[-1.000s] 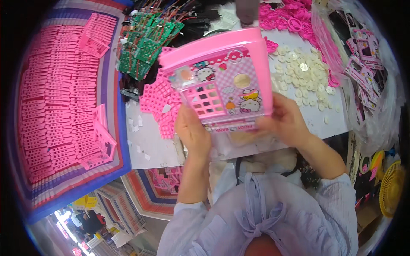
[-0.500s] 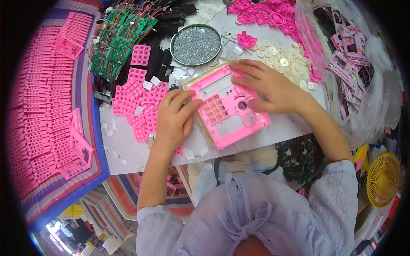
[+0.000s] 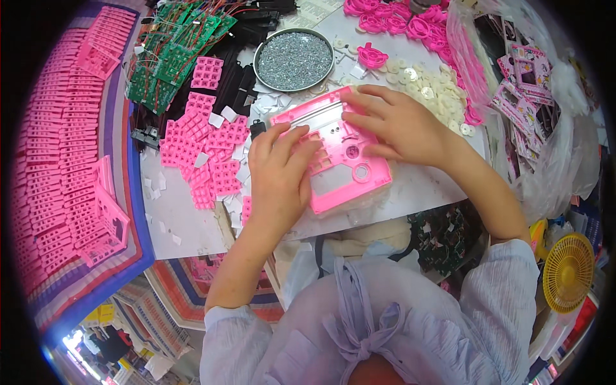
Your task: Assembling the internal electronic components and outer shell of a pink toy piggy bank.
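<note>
A pink plastic casing panel (image 3: pixel 359 190), with a grid of square openings, round holes and rectangular windows, lies on a pale, translucent-edged pad in front of me. My left hand (image 3: pixel 279 173) reaches over its left side, fingers stretched and apart above the grid, which they partly cover. On the right side my right hand (image 3: pixel 410 131) rests against the panel, its fingers spread over the upper right edge and the thumb near the round hole. Neither hand is closed around anything visible; what lies beneath the left fingertips is hidden.
Pink keypad pieces (image 3: pixel 205 138) lie left of the panel, below green circuit boards (image 3: pixel 163 70) with wires. A round dish (image 3: pixel 294 61) of small metal parts stands behind. Cream discs (image 3: pixel 433 93) and pink ring parts (image 3: pixel 420 29) are at far right; stacked pink panels (image 3: pixel 64 147) fill the left.
My left hand has moved right and inward, its fingers now over the grid of openings. The panel sits slightly farther left. My right hand stays on its right side.
</note>
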Demonstrator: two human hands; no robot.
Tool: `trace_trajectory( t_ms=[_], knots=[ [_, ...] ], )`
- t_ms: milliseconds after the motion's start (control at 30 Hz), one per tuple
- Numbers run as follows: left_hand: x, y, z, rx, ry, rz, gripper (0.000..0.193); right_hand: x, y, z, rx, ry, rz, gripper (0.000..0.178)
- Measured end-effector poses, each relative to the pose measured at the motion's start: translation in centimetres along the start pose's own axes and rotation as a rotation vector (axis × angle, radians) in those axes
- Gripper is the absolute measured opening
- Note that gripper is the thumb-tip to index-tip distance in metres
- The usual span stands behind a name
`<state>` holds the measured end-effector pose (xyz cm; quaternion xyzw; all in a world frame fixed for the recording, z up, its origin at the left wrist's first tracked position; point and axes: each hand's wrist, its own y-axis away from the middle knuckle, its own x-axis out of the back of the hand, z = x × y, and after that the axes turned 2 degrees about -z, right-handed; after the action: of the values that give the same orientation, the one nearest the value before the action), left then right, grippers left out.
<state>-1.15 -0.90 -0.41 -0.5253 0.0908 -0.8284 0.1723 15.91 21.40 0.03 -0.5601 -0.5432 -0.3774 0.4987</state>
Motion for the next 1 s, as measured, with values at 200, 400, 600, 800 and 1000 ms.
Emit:
trace_trajectory(
  t_ms=[200,400,600,800,1000],
  knots=[
    [-0.9,0.3,2.7,-0.113,0.178,-0.22,0.034,-0.3,0.2,0.3,-0.033,-0.094,-0.029,0.055],
    [-0.8,1.3,0.8,-0.198,0.157,-0.223,0.036,2.0,3.1,2.2,-0.356,-0.313,0.278,0.034],
    [-0.3,1.7,-0.5,-0.256,0.195,-0.266,0.037,0.9,5.5,0.4,-0.453,-0.177,0.021,0.018],
    [0.1,1.2,-1.7,-0.299,0.24,-0.303,0.031,-0.5,4.3,-1.4,-0.486,-0.003,-0.151,0.02],
    [0.4,0.9,-0.3,-0.296,0.28,-0.178,0.034,-0.5,4.6,-0.6,-0.545,-0.06,-0.082,0.018]
  ],
)
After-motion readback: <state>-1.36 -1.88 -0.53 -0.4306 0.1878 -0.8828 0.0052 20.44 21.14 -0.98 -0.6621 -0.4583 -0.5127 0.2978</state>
